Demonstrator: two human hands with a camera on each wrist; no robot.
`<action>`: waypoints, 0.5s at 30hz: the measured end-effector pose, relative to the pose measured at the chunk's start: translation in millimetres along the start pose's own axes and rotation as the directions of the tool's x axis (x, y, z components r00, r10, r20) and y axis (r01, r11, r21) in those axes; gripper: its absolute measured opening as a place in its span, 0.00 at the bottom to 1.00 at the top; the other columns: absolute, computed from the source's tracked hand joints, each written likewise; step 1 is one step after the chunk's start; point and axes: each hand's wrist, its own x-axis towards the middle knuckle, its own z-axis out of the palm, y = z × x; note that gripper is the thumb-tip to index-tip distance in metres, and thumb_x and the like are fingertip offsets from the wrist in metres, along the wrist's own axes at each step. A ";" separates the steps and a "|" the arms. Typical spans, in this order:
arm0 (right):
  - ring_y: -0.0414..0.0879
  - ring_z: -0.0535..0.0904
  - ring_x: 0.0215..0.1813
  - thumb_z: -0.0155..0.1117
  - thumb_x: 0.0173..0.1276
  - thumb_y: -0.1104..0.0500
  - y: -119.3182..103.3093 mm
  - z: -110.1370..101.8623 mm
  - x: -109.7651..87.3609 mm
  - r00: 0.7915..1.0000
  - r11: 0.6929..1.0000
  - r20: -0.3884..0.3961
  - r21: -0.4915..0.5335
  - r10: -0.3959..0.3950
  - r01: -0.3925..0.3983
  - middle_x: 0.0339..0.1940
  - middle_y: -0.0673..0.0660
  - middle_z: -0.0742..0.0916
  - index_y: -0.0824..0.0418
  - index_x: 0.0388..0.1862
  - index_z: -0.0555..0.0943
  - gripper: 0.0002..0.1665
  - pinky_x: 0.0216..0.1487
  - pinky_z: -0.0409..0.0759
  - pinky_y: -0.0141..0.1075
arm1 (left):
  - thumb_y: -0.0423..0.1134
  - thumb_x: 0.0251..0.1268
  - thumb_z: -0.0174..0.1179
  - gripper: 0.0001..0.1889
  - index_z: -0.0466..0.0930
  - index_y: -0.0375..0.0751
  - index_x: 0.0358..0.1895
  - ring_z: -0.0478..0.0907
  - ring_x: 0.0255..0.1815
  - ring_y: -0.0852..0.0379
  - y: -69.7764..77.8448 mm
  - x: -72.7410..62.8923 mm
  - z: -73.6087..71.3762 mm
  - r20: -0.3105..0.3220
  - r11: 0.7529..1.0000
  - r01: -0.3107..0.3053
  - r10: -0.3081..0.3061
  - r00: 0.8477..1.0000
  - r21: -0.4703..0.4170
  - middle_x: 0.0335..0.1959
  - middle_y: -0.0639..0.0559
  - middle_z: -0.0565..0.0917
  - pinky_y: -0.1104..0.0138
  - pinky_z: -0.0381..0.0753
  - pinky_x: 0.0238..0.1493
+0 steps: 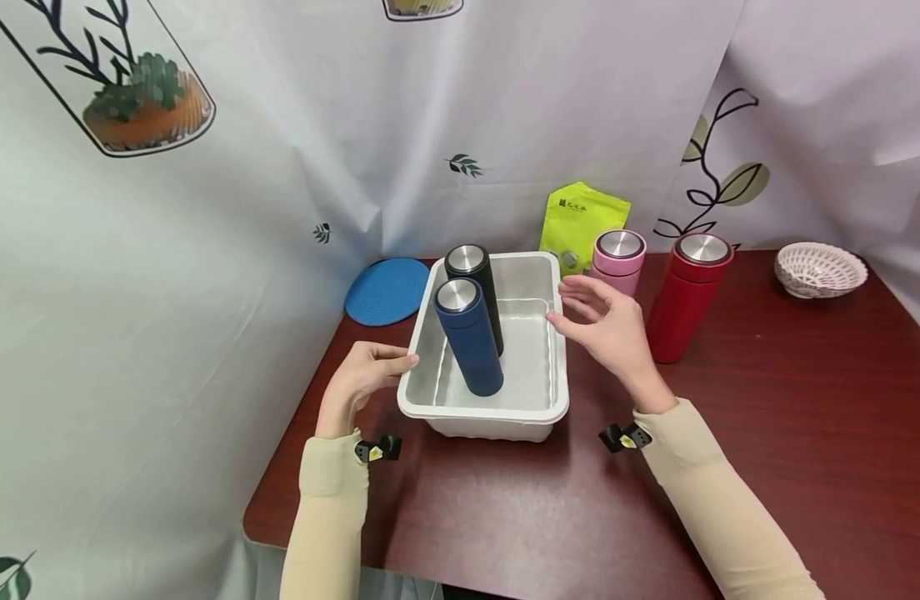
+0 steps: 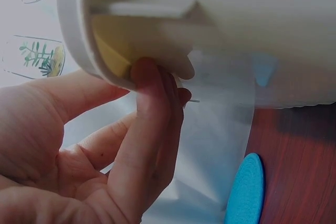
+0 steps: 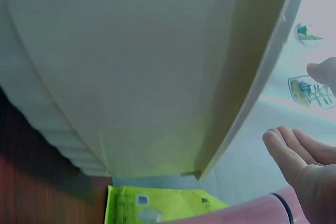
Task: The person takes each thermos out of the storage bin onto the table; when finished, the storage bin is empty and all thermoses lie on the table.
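A white plastic basin [image 1: 482, 414] stands in front of me. Inside it are a blue thermos bottle [image 1: 471, 346] and, behind that, a black thermos bottle [image 1: 492, 296], both with silver-topped lids. My left hand [image 1: 364, 377] pinches the basin's left rim; in the left wrist view the fingers [image 2: 152, 95] curl up under the lip. At the right rim, my right hand [image 1: 610, 329] has its thumb and fingers spread. The right wrist view shows its fingertips [image 3: 275, 140] apart from the basin wall, holding nothing.
Right of the basin stand a pink thermos [image 1: 617, 265] and a red thermos [image 1: 688, 304]. A lime-green pouch [image 1: 582, 218] leans against the curtain behind. A blue round mat [image 1: 388, 292] lies at the back left, a woven white basket [image 1: 820, 287] at the far right of the brown table [image 1: 790, 417].
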 end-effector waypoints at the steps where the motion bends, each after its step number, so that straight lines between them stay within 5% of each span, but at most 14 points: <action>1: 0.54 0.84 0.53 0.77 0.53 0.65 -0.2 1.8 0.8 1.000 1.000 0.012 -0.006 0.008 -0.008 0.52 0.64 0.85 0.67 0.59 0.78 0.33 0.55 0.80 0.32 | 0.37 0.63 0.65 0.23 0.78 0.25 0.57 0.85 0.47 0.45 -0.1 0.0 -0.2 0.000 1.000 0.001 -0.001 1.000 -0.003 0.56 0.32 0.80 0.52 0.82 0.55; 9: 0.52 0.83 0.57 0.78 0.55 0.60 2.2 13.7 4.6 0.994 0.997 0.089 -0.052 0.059 -0.055 0.56 0.62 0.84 0.65 0.62 0.77 0.36 0.58 0.78 0.38 | 0.37 0.63 0.65 0.23 0.77 0.24 0.57 0.85 0.46 0.46 0.2 0.2 -0.1 0.005 1.000 0.004 -0.004 1.000 -0.013 0.56 0.31 0.80 0.52 0.82 0.54; 15: 0.52 0.82 0.58 0.79 0.53 0.60 3.1 23.6 8.4 0.985 0.996 0.150 -0.053 0.081 -0.074 0.57 0.62 0.84 0.64 0.62 0.77 0.37 0.57 0.78 0.33 | 0.36 0.63 0.65 0.22 0.78 0.25 0.57 0.85 0.46 0.47 1.1 -1.2 0.1 -0.001 1.000 0.010 -0.010 1.000 -0.010 0.55 0.32 0.80 0.54 0.83 0.52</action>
